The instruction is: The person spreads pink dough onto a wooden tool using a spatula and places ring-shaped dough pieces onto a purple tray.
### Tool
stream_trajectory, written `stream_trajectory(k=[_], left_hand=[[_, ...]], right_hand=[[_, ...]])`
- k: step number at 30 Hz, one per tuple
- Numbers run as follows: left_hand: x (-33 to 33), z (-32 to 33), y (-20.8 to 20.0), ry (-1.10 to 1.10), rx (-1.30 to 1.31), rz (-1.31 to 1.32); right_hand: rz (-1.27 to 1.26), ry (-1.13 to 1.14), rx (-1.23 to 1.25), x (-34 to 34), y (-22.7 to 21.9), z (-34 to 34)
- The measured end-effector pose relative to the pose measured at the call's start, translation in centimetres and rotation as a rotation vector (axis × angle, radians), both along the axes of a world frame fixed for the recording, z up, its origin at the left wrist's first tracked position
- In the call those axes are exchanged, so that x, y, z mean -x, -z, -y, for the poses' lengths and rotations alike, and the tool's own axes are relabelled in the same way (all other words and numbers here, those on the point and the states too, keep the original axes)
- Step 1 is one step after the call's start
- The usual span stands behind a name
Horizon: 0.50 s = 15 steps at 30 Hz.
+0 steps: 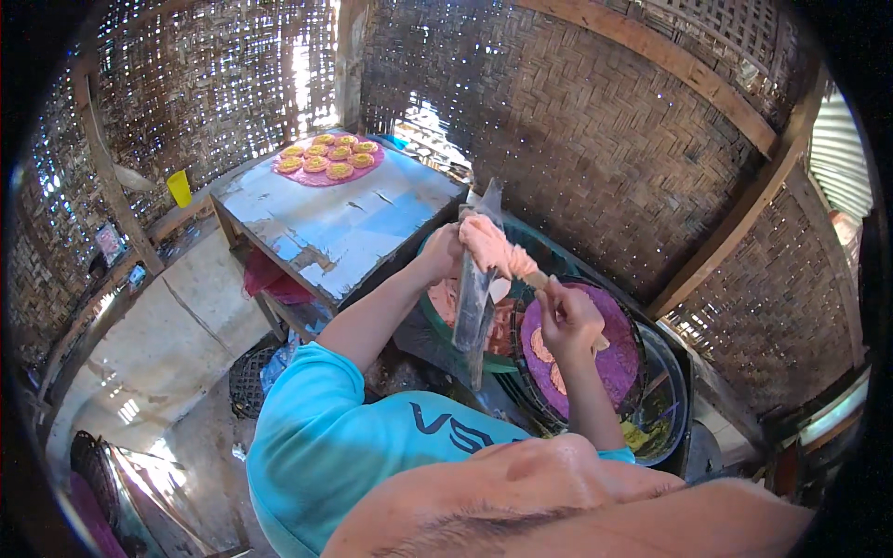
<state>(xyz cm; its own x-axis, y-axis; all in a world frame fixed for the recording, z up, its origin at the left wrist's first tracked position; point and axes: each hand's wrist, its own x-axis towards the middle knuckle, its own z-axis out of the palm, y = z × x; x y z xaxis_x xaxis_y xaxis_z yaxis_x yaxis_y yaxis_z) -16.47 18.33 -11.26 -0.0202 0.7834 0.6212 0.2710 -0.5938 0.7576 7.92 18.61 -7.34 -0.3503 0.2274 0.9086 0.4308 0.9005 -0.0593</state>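
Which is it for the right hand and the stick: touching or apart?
Touching. The head view shows it: the right hand pinches the lower end of the stick, with no gap between them.

Pink mat (319,180) on blue table (279,209)

Pink paste (488,246); brown woven wall (558,121)
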Motion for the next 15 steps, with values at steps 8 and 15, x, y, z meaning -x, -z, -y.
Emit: stream_trajectory(k=[8, 15], left_hand=[[1.9, 0.0, 0.2, -0.176, 0.25, -0.096], [-0.8, 0.5, -0.6, -0.206, 0.217, -0.222]], right_hand=[[-0.094, -0.397, 0.677, -0.9, 1.0, 0.6], [-0.029, 0.022, 0.219, 1.3, 1.0, -1.2]])
